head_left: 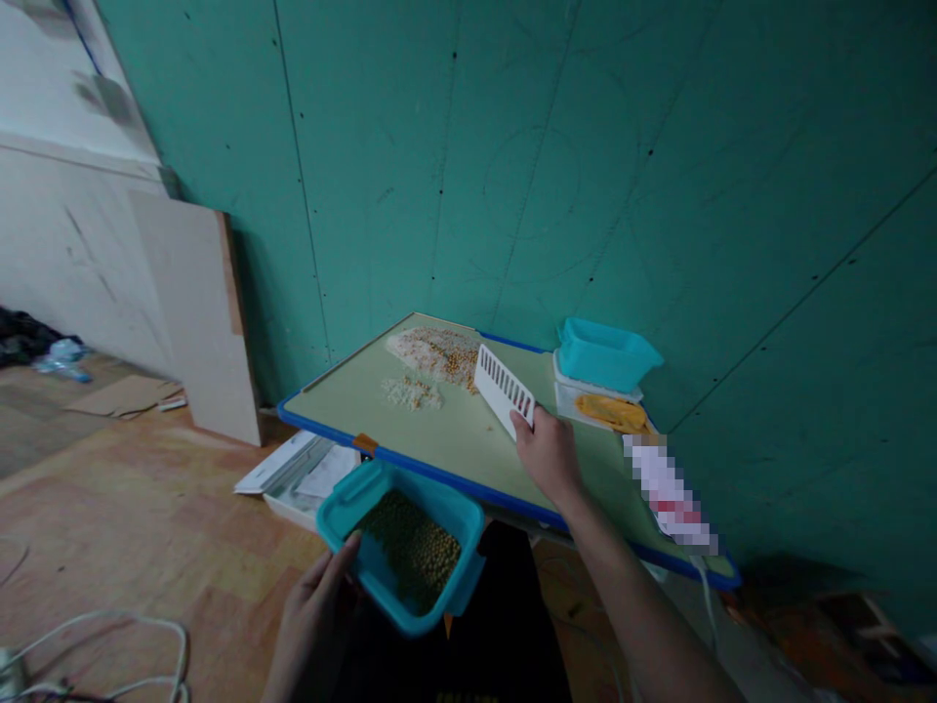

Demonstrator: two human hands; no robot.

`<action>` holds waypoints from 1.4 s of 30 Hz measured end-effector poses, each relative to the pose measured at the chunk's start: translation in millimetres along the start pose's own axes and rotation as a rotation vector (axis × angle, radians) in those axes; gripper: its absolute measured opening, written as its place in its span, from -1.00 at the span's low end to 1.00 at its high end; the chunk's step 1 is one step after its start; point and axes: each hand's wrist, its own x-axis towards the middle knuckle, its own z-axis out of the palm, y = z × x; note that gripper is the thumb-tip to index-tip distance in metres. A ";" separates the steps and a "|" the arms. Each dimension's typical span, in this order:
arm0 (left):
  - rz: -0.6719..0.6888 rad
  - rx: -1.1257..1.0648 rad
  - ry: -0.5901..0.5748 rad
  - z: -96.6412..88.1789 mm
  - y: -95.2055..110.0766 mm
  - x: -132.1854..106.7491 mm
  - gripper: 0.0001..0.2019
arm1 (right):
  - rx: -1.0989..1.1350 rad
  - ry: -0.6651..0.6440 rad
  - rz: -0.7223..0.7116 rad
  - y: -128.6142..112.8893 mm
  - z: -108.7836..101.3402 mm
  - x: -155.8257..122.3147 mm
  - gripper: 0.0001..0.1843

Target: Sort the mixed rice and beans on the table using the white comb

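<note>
as the left hand (314,598) gripped a blue container (439,493) of grains (421,557) before the blue-edged table (461,430), the right hand (550,456) clasped a white slotted scraper (499,398) beside the grain heap (439,353) on its pale top, against a green wall (512,195).

Head-worn view, down over tabletop (468,439)

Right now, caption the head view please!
Left hand holds a blue plastic tub of green and tan beans; right hand, a white slotted panel.
</note>
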 end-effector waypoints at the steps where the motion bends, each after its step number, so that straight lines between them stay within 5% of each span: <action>1: -0.011 -0.017 -0.005 -0.1 -0.1 0.0 -0.59 | 0.004 0.001 -0.007 0.7 0.3 0.0 -0.72; 16: -0.066 -0.031 -0.014 4.1 4.6 -2.9 -0.62 | 0.031 -0.006 -0.040 15.6 13.5 20.4 -0.73; 28: -0.107 -0.061 0.016 5.7 5.6 -6.8 -0.54 | 0.300 -0.027 -0.124 6.6 15.4 14.8 -0.74; 35: -0.083 -0.126 -0.023 -4.5 -6.0 1.6 -0.60 | 0.265 0.121 0.033 26.3 -8.8 -23.3 -0.64; 42: -0.054 -0.123 -0.015 -8.2 -0.2 5.4 -0.68 | 0.319 0.084 0.047 44.0 -18.4 -58.0 -0.63</action>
